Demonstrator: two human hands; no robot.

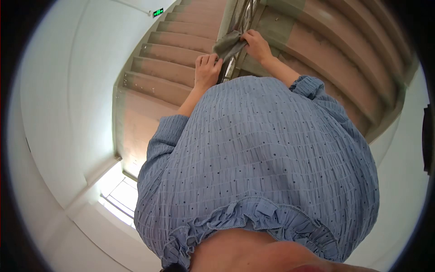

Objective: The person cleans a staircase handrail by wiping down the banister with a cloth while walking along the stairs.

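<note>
A grey-green cloth (228,44) is stretched between my two hands over the stair railing (245,18). My left hand (208,70) pinches its lower left end, fingers bent and pressed together. At the cloth's upper right, my right hand (256,45) grips the other end between thumb and fingers. Part of the railing's top is hidden under the cloth, and whether the cloth touches it along its whole length cannot be made out.
Brownish stairs (174,44) lie left of the railing, and another flight (335,59) curves away on the right. A green exit sign (158,12) hangs on the white wall (86,68). A bright window (123,195) is at the lower left.
</note>
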